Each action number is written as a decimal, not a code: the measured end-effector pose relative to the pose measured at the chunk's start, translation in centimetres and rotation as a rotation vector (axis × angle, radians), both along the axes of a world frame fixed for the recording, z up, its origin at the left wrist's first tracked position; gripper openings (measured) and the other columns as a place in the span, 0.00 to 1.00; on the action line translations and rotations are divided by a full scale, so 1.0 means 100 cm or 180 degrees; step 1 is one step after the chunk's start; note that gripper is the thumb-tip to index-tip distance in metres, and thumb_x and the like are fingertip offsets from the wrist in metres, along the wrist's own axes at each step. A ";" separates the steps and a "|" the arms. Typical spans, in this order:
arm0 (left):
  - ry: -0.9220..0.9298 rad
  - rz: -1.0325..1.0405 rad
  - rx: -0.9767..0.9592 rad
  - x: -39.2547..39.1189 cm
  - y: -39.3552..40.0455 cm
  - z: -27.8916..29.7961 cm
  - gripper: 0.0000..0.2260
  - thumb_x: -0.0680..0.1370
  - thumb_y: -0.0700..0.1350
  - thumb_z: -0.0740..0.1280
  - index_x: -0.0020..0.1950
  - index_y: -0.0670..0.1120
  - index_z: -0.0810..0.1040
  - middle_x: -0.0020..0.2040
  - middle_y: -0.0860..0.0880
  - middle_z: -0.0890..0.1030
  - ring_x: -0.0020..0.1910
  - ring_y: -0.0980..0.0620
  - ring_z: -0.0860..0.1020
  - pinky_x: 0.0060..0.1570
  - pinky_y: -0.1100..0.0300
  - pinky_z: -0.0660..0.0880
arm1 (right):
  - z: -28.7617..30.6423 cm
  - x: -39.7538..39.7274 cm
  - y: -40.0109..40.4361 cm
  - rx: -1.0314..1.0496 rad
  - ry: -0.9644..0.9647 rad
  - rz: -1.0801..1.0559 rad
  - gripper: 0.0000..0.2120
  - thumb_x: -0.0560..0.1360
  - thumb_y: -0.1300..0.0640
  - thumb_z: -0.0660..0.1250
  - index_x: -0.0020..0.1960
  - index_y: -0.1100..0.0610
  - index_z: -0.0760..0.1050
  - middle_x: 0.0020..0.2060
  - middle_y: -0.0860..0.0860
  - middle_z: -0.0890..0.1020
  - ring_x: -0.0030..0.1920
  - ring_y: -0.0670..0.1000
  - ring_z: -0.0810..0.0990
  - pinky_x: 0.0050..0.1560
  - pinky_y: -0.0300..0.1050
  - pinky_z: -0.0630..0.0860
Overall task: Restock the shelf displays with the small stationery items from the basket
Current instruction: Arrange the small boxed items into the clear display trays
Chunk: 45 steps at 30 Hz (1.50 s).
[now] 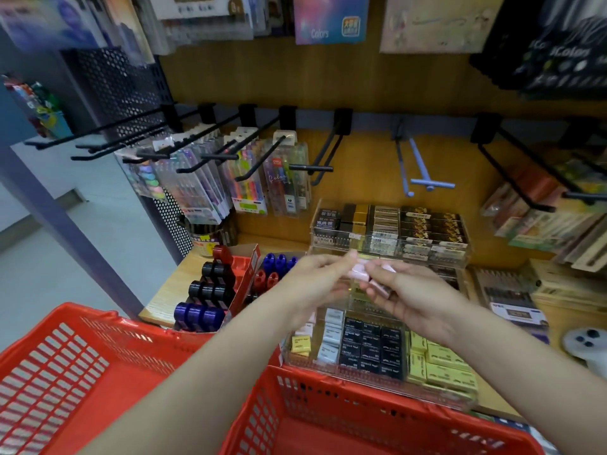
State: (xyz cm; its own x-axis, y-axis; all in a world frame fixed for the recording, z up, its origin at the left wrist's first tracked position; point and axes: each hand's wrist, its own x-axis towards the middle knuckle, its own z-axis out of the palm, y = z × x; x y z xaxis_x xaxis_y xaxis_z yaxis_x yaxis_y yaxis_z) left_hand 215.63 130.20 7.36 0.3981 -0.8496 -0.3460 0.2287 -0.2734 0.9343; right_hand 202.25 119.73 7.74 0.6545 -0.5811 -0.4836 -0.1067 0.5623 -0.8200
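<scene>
Above the clear eraser display [377, 349], both hands grip small pink erasers [359, 272] — left hand [315, 284] at nine o'clock, right hand [414, 293] at three — red basket [345, 405] below

Black peg hooks [210, 152] jut out from the wooden back panel [377, 93], and clear packs of coloured pens [249, 178] hang from several. A pale blue hook [423, 178] hangs bare to the right of them. Higher up hang packets marked "Colors" [330, 19]. Left of the unit a perforated black metal panel [115, 83] stands beside a pale floor [65, 224]. A white game controller [588, 344] lies at the far right.
</scene>
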 end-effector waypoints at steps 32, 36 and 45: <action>0.1600 0.0500 -0.0512 -0.047 0.050 0.041 0.11 0.80 0.33 0.64 0.62 0.36 0.76 0.52 0.37 0.84 0.49 0.44 0.85 0.46 0.57 0.83 | 0.050 -0.046 0.051 -0.3575 0.0064 0.0294 0.11 0.66 0.63 0.79 0.41 0.49 0.84 0.50 0.47 0.81 0.53 0.43 0.81 0.54 0.38 0.79; 0.1521 0.0356 -0.0499 -0.047 0.054 0.042 0.10 0.79 0.35 0.66 0.60 0.40 0.78 0.51 0.39 0.85 0.50 0.44 0.85 0.46 0.55 0.83 | 0.046 -0.049 0.051 -0.3824 0.0082 0.0272 0.11 0.69 0.63 0.77 0.47 0.51 0.82 0.50 0.45 0.81 0.53 0.41 0.80 0.53 0.39 0.80; 0.1267 0.0043 -0.0629 -0.040 0.057 0.043 0.13 0.79 0.43 0.67 0.62 0.43 0.79 0.54 0.44 0.85 0.56 0.49 0.83 0.54 0.59 0.79 | 0.047 -0.051 0.044 -0.3960 0.0084 0.0583 0.17 0.67 0.58 0.78 0.53 0.45 0.82 0.50 0.38 0.83 0.53 0.36 0.80 0.49 0.29 0.77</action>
State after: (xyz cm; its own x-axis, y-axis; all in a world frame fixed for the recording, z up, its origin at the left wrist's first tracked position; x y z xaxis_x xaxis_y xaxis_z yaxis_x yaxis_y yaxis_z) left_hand 211.64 135.92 11.63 0.2783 -0.9104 -0.3062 0.5835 -0.0930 0.8067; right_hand 197.16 124.09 12.48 0.7720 -0.5541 0.3114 -0.1256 -0.6133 -0.7798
